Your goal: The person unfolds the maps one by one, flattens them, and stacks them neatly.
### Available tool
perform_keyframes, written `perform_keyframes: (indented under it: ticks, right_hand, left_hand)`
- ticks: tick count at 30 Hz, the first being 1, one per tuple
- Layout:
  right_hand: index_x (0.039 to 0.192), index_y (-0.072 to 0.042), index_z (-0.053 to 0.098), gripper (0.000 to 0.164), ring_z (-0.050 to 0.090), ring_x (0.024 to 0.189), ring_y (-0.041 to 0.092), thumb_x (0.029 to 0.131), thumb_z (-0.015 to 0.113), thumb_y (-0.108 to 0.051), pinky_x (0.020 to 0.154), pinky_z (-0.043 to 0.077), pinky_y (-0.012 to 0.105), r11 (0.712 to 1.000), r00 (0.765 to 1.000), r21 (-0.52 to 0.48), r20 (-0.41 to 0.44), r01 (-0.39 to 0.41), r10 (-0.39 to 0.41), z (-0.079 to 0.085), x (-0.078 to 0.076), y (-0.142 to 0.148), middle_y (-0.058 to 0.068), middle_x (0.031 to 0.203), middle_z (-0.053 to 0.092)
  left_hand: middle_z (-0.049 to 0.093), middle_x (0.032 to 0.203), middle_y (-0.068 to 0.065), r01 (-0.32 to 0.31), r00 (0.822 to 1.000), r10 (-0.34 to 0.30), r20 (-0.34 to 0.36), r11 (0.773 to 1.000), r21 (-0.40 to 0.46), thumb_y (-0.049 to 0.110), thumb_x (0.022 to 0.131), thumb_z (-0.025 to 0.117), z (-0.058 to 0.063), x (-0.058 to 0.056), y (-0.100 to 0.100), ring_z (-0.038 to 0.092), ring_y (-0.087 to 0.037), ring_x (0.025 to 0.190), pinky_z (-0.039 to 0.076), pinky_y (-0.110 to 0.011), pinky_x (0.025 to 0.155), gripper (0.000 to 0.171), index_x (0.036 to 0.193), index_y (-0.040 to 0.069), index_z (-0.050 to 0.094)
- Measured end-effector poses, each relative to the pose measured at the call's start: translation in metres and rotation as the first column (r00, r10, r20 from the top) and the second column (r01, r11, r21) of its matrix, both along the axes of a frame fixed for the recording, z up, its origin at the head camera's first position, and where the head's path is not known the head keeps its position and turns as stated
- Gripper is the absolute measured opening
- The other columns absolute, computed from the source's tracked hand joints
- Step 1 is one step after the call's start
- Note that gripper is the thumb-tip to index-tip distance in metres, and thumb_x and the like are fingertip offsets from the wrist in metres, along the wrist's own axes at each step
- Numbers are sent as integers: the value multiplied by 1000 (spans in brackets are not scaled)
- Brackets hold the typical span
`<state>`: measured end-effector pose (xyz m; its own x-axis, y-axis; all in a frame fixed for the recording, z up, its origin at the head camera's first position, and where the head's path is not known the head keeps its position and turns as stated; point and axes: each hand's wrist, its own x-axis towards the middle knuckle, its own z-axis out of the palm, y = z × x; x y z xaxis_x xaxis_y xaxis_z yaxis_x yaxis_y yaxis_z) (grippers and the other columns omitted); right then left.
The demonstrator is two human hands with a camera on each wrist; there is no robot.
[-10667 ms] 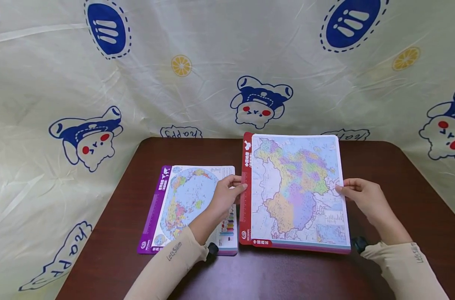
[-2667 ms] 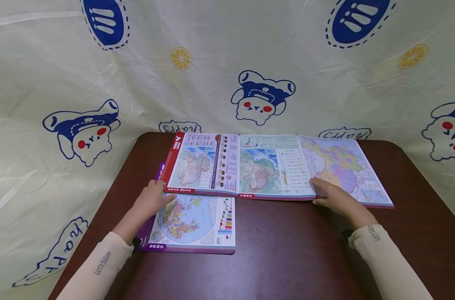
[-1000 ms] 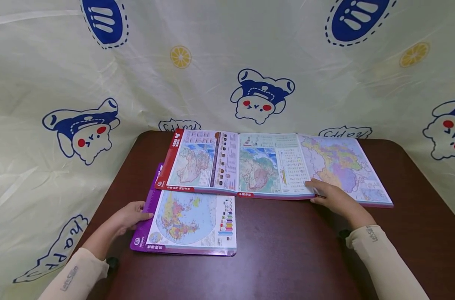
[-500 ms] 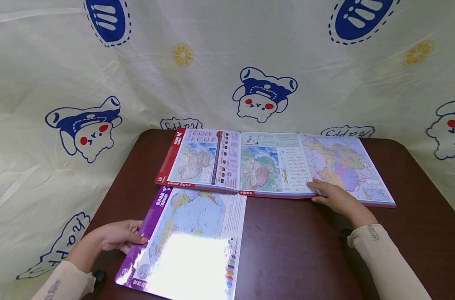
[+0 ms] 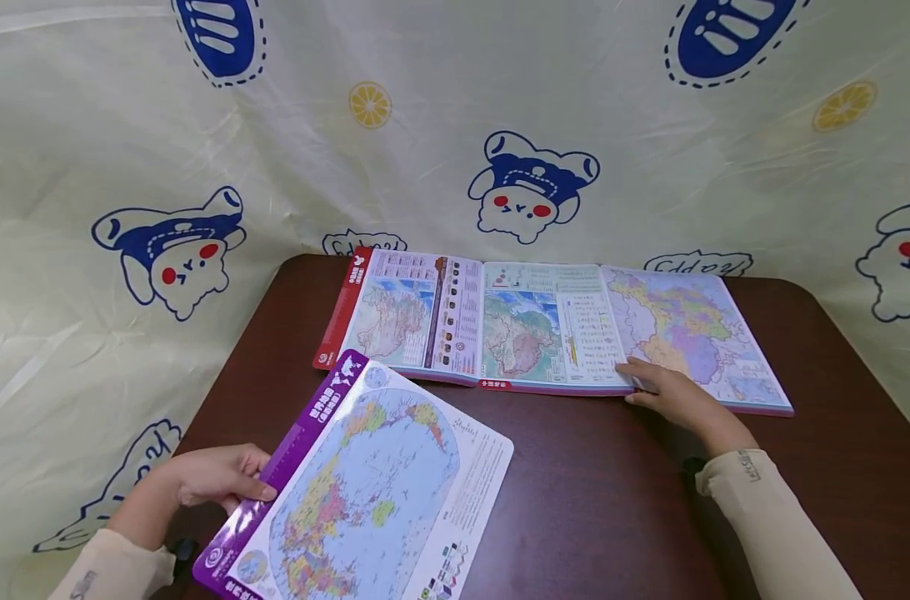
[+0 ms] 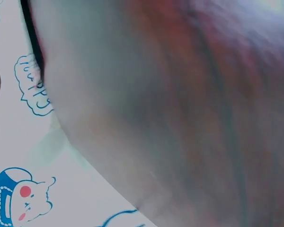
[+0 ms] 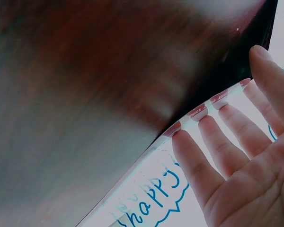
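My left hand point(image 5: 218, 479) pinches the purple left edge of a world map sheet point(image 5: 387, 475), which is turned aslant near the front of the table. Beyond it, three China maps lie in a row: a red-edged one point(image 5: 417, 312) at the left, a relief map point(image 5: 522, 333) in the middle and a coloured political map point(image 5: 695, 333) at the right. My right hand point(image 5: 676, 396) touches the row where the middle and right maps meet. In the right wrist view its fingers point(image 7: 232, 135) are straight, tips at a pale edge. The left wrist view is mostly blurred.
A dark brown table point(image 5: 575, 500) carries all the maps. Behind it hangs a pale curtain point(image 5: 425, 183) printed with cartoon bears and orange slices. The world map's upper corner comes right up to the front edge of the red-edged map, overlapping it in view.
The left hand took the world map by its purple edge, drew it out from under the red-edged map toward the front and turned it. Earlier, the China maps went from a stack to a row.
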<state>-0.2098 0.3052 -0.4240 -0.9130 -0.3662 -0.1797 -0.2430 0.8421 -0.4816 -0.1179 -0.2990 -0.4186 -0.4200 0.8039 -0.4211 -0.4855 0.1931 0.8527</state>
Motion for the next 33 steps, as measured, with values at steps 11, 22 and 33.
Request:
perform_keyframes:
  ticks: [11, 22, 33]
  right_hand:
    - [130, 1, 43, 53, 21, 125, 47, 83, 63, -14, 96, 20, 60, 1000, 1000, 0, -5, 5, -5, -2, 0, 0, 30, 137, 28]
    - [132, 3, 39, 59, 26, 123, 46, 84, 64, -21, 96, 24, 59, 996, 1000, -83, -30, -10, 8, 8, 7, -15, 29, 136, 30]
    - [116, 9, 47, 34, 60, 93, 26, 95, 47, -17, 80, 49, 37, 742, 984, -667, 167, 66, 62, 16, 38, -73, 22, 108, 56]
  left_hand:
    - [61, 103, -23, -108, 970, 121, -213, 991, 74, 1, 94, 41, 5, -18, 31, 60, -40, 88, 48, -49, 70, 25, 115, -2, 55]
    - [63, 102, -15, -382, 871, 384, -307, 921, 70, 11, 93, 49, 7, -33, 87, 62, -32, 88, 50, -45, 74, 36, 122, -10, 43]
    - [64, 101, -12, -509, 801, 528, -284, 849, 142, 11, 94, 48, 4, -50, 119, 63, -25, 87, 50, -43, 75, 39, 123, -13, 37]
